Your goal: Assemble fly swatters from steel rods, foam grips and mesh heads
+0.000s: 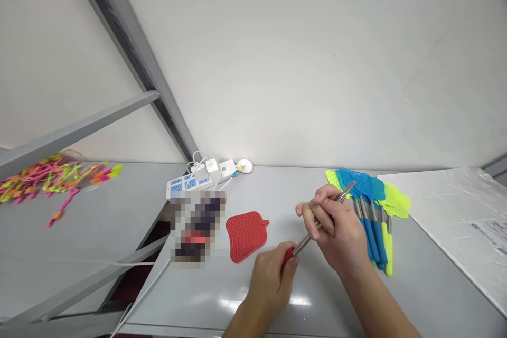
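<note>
My left hand is closed around the red grip of a metal telescopic rod, which slants up to the right. Higher on the same rod, the fingers of my right hand are wrapped round the shaft, and its thin silvery end pokes out above them. Left of my hands, a red perforated fly swatter head lies flat on the grey table, its short socket pointing right. Past my right hand lies a pile of fly swatters with blue and yellow-green heads and grips, partly hidden by that hand.
A white power strip with plugs and cables lies by the wall, beside a round white device. A blurred-out item sits left. White wrapped sheet covers the right side. Grey metal frame bars and colourful strings are at left.
</note>
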`<state>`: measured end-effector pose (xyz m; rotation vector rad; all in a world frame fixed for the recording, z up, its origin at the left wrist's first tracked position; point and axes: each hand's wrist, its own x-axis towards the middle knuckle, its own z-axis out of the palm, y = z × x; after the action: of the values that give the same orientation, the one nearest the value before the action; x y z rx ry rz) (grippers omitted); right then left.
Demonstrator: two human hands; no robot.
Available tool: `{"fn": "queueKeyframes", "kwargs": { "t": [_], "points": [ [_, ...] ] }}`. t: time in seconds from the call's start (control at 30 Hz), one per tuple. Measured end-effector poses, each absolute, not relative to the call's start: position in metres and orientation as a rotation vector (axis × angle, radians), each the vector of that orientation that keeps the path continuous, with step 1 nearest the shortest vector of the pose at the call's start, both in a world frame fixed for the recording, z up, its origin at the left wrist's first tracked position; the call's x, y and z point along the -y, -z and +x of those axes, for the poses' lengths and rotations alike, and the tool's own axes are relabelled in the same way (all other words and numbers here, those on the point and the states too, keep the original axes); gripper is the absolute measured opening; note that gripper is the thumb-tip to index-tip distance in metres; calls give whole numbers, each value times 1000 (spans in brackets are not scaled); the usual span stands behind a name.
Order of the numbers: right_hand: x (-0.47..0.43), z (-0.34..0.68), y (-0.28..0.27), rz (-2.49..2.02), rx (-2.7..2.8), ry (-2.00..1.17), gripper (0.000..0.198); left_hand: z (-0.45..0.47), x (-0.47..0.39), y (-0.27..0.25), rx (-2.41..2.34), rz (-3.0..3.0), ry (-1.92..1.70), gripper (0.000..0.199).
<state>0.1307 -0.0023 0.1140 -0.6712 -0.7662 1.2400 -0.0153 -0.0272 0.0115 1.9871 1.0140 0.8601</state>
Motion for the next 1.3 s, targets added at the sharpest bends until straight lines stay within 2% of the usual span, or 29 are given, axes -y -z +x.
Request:
{"fn": "queueKeyframes", "kwargs": {
  "t": [0.3, 0.73, 1.1, 1.3],
  "points": [
    [-8, 129, -113, -719, 711, -1214, 12, -14, 26, -13, -1040, 1979, -815, 25],
    [-9, 126, -108, -660, 771, -1268, 19, -14, 25, -11, -1082, 1971, -834, 25],
    [13, 99, -57, -795, 799, -1399, 20, -13, 24, -8, -1080, 1980, -907, 24],
    [11, 124, -75, -823, 819, -1405, 25, -12, 24, -11, -1136, 1963, -904, 24]
  ]
}}
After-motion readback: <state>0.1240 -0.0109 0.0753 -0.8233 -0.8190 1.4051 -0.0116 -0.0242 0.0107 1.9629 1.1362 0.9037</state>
